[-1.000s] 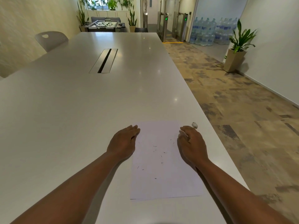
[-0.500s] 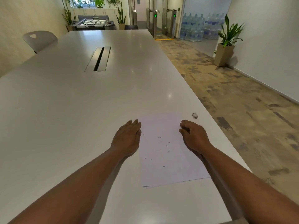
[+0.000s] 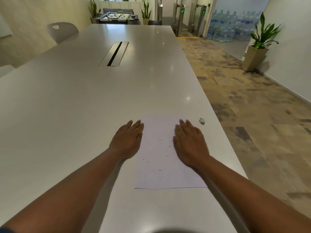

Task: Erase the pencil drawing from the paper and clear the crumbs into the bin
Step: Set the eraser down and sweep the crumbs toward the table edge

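Your left hand (image 3: 127,141) is flat, palm down, fingers straight and together, holding nothing. It lies along the left edge of the paper (image 3: 162,175), fingertips near the sheet's far left corner; whether the palm sits on the sheet or just on the table beside it, can't tell.

Your right hand (image 3: 189,143) is also flat and palm down, fingers extended, holding nothing. It rests on the right side of the paper, heel toward you, fingertips near the far right corner.

Paper lies flat on the white table (image 3: 80,105), near the table's right edge, long side running away from you. Between your hands: a scatter of small dark crumbs (image 3: 165,148), a few more toward the near left of the sheet. No drawing visible on the exposed part of the sheet.

Eraser (image 3: 202,121): small, pale, oval, on the bare table just right of the paper's far right corner, near your right fingertips but not touching them.

Further out: cable slot (image 3: 114,53) in the table's middle, chair (image 3: 62,31) at the far left side, plant (image 3: 260,42) in a pot on the floor to the right, water bottles (image 3: 230,25) stacked behind it.
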A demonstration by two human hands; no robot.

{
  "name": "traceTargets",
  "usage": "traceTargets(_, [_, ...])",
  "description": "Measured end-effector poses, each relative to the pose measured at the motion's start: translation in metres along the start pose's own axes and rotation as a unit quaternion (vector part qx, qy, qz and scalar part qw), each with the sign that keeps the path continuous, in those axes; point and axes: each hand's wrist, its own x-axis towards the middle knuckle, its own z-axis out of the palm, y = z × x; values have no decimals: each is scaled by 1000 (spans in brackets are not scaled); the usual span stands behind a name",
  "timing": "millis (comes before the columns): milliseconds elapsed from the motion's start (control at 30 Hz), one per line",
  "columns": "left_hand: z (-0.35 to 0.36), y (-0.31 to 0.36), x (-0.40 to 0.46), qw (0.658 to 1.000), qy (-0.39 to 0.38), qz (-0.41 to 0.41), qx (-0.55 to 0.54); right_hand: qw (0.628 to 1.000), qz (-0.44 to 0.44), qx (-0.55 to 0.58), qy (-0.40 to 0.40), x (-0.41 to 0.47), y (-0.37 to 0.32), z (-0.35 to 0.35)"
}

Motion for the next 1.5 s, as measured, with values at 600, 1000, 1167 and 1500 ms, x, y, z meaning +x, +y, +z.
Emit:
traceTargets(600, [1,-1,0,1000,-7,4,15,981,145,-10,-129,-5,-9,10])
traceTargets(1000, [4,-5,2,1000,-3,16,24,988,83,2,-130,22,-37,24])
traceTargets(1167, [5,-6,2,1000,-3,15,18,984,139,-20,-114,-5,3,12])
traceTargets(1500, [3,-11,4,999,-5,25,21,993,80,-21,-88,-1,-15,12])
